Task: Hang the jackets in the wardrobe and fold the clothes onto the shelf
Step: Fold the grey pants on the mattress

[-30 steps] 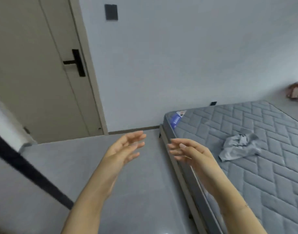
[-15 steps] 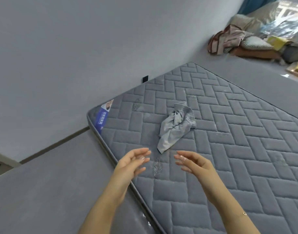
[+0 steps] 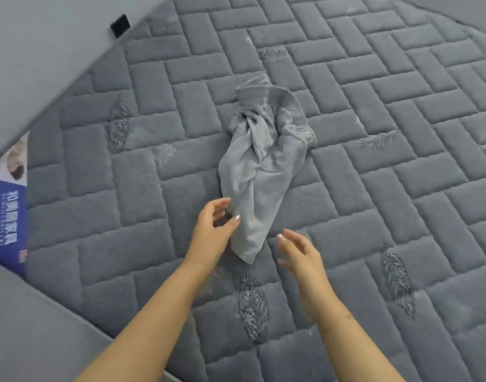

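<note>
Hands (image 3: 212, 230) (image 3: 298, 250) beside crumpled garment (image 3: 259, 172)

Even soft daylight, faint shadows; wide-angle bending, blur at edges.

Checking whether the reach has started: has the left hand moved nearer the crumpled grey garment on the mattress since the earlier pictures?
Yes. The left hand has closed in on the grey garment, its fingers now at the near end's edge; earlier it hovered short of it.
</note>
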Demonstrator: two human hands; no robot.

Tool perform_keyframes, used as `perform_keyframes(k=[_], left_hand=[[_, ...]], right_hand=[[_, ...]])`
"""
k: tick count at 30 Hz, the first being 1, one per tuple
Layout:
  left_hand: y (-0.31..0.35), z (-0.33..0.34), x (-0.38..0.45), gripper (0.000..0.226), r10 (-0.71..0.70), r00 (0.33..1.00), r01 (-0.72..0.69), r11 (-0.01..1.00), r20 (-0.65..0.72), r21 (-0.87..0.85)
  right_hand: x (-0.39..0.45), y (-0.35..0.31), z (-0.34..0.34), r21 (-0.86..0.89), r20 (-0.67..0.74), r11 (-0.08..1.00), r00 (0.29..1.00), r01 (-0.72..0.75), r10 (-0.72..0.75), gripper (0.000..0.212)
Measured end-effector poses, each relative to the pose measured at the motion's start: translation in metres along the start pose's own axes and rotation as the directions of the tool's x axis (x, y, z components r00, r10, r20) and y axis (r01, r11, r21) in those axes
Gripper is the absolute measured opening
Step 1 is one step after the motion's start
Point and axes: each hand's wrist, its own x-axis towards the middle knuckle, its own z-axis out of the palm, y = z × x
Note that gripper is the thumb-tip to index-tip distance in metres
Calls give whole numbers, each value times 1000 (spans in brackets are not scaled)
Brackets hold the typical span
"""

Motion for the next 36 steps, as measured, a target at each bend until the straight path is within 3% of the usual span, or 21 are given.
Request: perform_keyframes(k=[4, 7, 9, 13, 17, 21, 25, 28, 30, 32, 33, 36], left_hand=[[-39, 13, 75, 64, 34, 999, -32, 997, -31, 76], [-50, 29, 112, 80, 38, 999, -36, 978, -6, 204], [-50, 37, 127, 62, 83, 996, -71, 951, -28, 302], [-44, 30, 126, 6, 94, 995, -92, 994, -39, 57], [-50, 3, 75, 17, -37, 999, 36, 998, 23, 44], [-75, -26, -10, 21, -246, 969, 244, 968, 19, 52], [-105, -54, -89, 22, -532, 847, 532, 847, 14, -5], [-125, -54, -139, 23, -656, 755, 656, 755, 12, 11], [-133, -48, -150, 24, -630, 774, 627, 752, -58, 201], [-127, -38, -138, 55, -544, 831, 549, 768, -117, 329], [-121, -32, -125, 64, -465, 874, 484, 809, -141, 334], [-90, -7, -64, 63, -238, 957, 269, 941, -162, 207]], right_hand=[[77, 26, 30, 99, -87, 995, 996, -20, 29, 54], [115, 22, 42, 109, -114, 993, 993, 40, -27, 44], [129, 18, 46, 43, -113, 997, 992, 65, -60, 32], [122, 17, 33, 42, -133, 997, 990, 62, -56, 34], [64, 35, -2, -95, -141, 982, 974, 164, -176, 37], [-11, 76, -35, -74, -183, 995, 980, 70, -82, 37], [-68, 121, -79, -109, -280, 987, 956, -118, 83, 40], [-99, 146, -115, -287, -274, 919, 943, -269, 190, 42], [-100, 152, -127, -383, -221, 859, 936, -340, 272, 30], [-84, 142, -128, -410, -213, 851, 942, -327, 259, 19], [-68, 132, -127, -435, -215, 863, 960, -258, 179, 26], [-14, 88, -117, -498, -165, 867, 979, 25, -123, 44]])
